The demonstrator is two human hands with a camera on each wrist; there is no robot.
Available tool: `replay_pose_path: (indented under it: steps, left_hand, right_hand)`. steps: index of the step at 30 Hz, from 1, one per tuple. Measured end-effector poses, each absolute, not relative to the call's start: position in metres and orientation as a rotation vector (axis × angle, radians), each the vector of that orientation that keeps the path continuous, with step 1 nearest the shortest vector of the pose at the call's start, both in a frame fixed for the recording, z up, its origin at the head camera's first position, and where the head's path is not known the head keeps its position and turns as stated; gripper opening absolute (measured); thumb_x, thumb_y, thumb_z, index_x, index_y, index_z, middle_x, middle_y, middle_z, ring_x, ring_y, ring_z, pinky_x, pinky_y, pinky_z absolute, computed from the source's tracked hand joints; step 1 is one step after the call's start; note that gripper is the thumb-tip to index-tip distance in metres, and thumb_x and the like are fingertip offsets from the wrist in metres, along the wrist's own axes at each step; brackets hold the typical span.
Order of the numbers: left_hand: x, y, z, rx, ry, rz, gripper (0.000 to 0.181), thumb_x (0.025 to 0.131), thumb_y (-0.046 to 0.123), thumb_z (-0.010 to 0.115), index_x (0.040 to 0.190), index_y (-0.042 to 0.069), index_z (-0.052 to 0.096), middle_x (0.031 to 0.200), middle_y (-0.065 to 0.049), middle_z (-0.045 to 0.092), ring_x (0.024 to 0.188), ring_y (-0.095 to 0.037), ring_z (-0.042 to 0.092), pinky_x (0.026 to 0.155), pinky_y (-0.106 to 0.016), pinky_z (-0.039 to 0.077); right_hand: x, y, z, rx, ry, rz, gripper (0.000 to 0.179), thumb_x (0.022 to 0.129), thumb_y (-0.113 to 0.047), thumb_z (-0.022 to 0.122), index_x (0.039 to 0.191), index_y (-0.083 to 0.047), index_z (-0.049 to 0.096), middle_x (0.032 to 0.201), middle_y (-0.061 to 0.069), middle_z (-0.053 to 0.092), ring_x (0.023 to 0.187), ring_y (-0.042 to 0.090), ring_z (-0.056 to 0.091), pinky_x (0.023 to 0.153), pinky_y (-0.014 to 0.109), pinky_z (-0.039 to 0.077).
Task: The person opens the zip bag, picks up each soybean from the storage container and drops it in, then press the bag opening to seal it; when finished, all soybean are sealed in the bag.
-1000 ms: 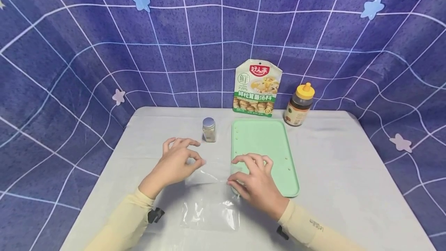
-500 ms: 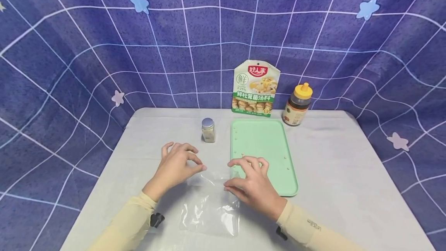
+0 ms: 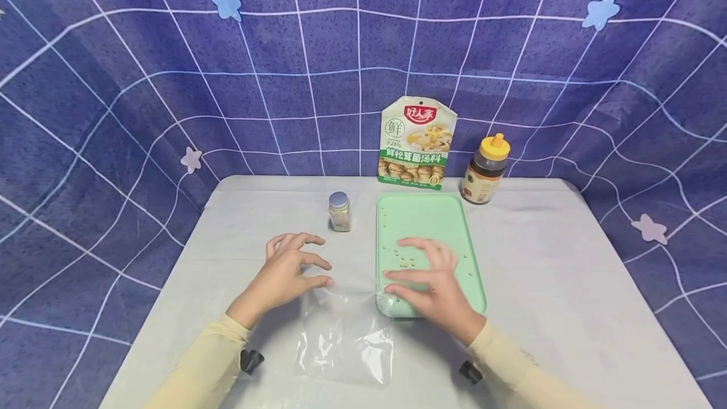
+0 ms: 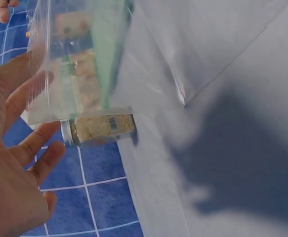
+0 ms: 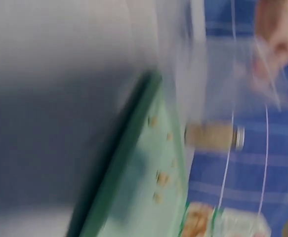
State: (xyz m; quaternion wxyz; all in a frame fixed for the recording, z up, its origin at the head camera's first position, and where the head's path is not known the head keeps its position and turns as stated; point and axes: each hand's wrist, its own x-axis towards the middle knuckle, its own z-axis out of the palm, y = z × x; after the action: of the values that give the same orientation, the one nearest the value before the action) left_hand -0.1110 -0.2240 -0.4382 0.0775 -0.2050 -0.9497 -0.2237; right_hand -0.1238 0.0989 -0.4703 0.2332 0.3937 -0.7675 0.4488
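Left hand [image 3: 282,276]: thumb at mouth of clear bag [image 3: 343,346], fingertips parted in head view; cannot tell whether plastic is pinched. Bag spread toward wearer, corner near tray [image 3: 423,223]. Right hand [image 3: 437,286]: blurred, fingers spread over tray. Bits [image 3: 406,264] in tray. Jar [image 3: 340,213] on surface [image 3: 545,270] beyond left hand; pouch [image 3: 417,144] upright behind tray.

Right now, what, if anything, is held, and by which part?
Left hand: at the upper left edge of the clear plastic bag; whether it's pinched can't be told. Right hand: nothing visible, spread above the pale green tray.
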Motion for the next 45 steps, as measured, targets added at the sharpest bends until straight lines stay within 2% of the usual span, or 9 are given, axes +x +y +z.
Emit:
replay_pose_path:
  steps: [3, 6, 8, 12, 19, 24, 31, 41, 45]
  left_hand:
    - [-0.113, -0.227, -0.442, -0.624, -2.818, -0.709, 0.022, 0.076, 0.045, 0.088, 0.092, 0.031, 0.082, 0.133, 0.000, 0.059, 0.125, -0.032, 0.044, 0.106, -0.060, 0.013]
    - [-0.113, -0.232, -0.444, -0.623, -2.799, -0.747, 0.021, 0.076, 0.044, 0.088, 0.092, 0.032, 0.082, 0.133, 0.000, 0.059, 0.124, -0.030, 0.045, 0.105, -0.061, 0.011]
    - [-0.113, -0.236, -0.442, -0.609, -2.785, -0.766, 0.020, 0.076, 0.042, 0.089, 0.091, 0.032, 0.082, 0.133, -0.001, 0.060, 0.123, -0.028, 0.045, 0.105, -0.061, 0.009]
    - [-0.114, -0.242, -0.436, -0.590, -2.756, -0.768, 0.021, 0.076, 0.041, 0.090, 0.092, 0.031, 0.082, 0.133, -0.001, 0.059, 0.123, -0.026, 0.044, 0.105, -0.061, 0.008]
    - [-0.116, -0.245, -0.434, -0.585, -2.792, -0.743, 0.023, 0.076, 0.042, 0.089, 0.095, 0.030, 0.082, 0.136, -0.001, 0.057, 0.126, -0.027, 0.042, 0.104, -0.062, 0.008]
    - [-0.119, -0.241, -0.434, -0.618, -2.788, -0.709, 0.026, 0.075, 0.043, 0.089, 0.096, 0.029, 0.082, 0.137, -0.001, 0.057, 0.127, -0.026, 0.041, 0.105, -0.062, 0.006]
    - [-0.125, -0.234, -0.438, -0.653, -2.807, -0.716, 0.028, 0.076, 0.045, 0.089, 0.097, 0.029, 0.082, 0.138, -0.002, 0.057, 0.127, -0.028, 0.041, 0.106, -0.062, 0.006]
    - [-0.128, -0.229, -0.444, -0.667, -2.841, -0.732, 0.038, 0.073, 0.043, 0.090, 0.103, 0.021, 0.082, 0.141, -0.004, 0.055, 0.129, -0.029, 0.039, 0.106, -0.061, 0.005]
    - [-0.129, -0.226, -0.448, -0.674, -2.851, -0.737, 0.039, 0.072, 0.044, 0.091, 0.103, 0.022, 0.082, 0.141, -0.004, 0.054, 0.129, -0.029, 0.039, 0.107, -0.061, 0.005]
  right_hand:
    - [-0.137, 0.126, -0.469, 0.919, -2.087, 1.406, 0.027, 0.070, -0.013, 0.092, 0.095, -0.019, 0.082, 0.145, 0.008, 0.052, 0.133, 0.036, 0.035, 0.107, 0.057, 0.016]
    - [-0.151, 0.157, -0.469, 0.728, -2.132, 1.468, 0.027, 0.069, -0.003, 0.092, 0.093, -0.013, 0.082, 0.144, 0.007, 0.053, 0.134, 0.032, 0.034, 0.107, 0.056, 0.020]
    - [-0.163, 0.177, -0.470, 0.612, -2.192, 1.434, 0.025, 0.071, -0.001, 0.091, 0.093, -0.011, 0.082, 0.143, 0.006, 0.055, 0.133, 0.030, 0.034, 0.105, 0.056, 0.021]
    - [-0.185, 0.207, -0.475, 0.503, -2.343, 1.307, 0.019, 0.075, -0.006, 0.090, 0.093, -0.010, 0.083, 0.139, 0.007, 0.057, 0.127, 0.034, 0.034, 0.100, 0.059, 0.017]
    - [-0.197, 0.227, -0.501, 0.580, -2.605, 1.131, 0.018, 0.075, -0.017, 0.091, 0.092, -0.018, 0.084, 0.141, 0.016, 0.054, 0.125, 0.048, 0.029, 0.091, 0.068, 0.010]
    - [-0.201, 0.234, -0.515, 0.666, -2.690, 1.019, 0.016, 0.075, -0.020, 0.091, 0.089, -0.020, 0.084, 0.143, 0.018, 0.051, 0.126, 0.051, 0.027, 0.091, 0.068, 0.010]
    - [-0.204, 0.243, -0.523, 0.705, -2.747, 0.931, 0.014, 0.074, -0.022, 0.092, 0.086, -0.022, 0.084, 0.144, 0.018, 0.049, 0.123, 0.050, 0.030, 0.089, 0.064, 0.014]
    - [-0.201, 0.235, -0.524, 0.715, -2.787, 0.776, 0.014, 0.071, -0.026, 0.094, 0.079, -0.026, 0.084, 0.133, 0.013, 0.056, 0.117, 0.043, 0.037, 0.087, 0.062, 0.017]
    - [-0.199, 0.235, -0.531, 0.690, -2.798, 0.753, 0.014, 0.070, -0.027, 0.095, 0.078, -0.027, 0.083, 0.132, 0.013, 0.057, 0.115, 0.043, 0.038, 0.087, 0.063, 0.018]
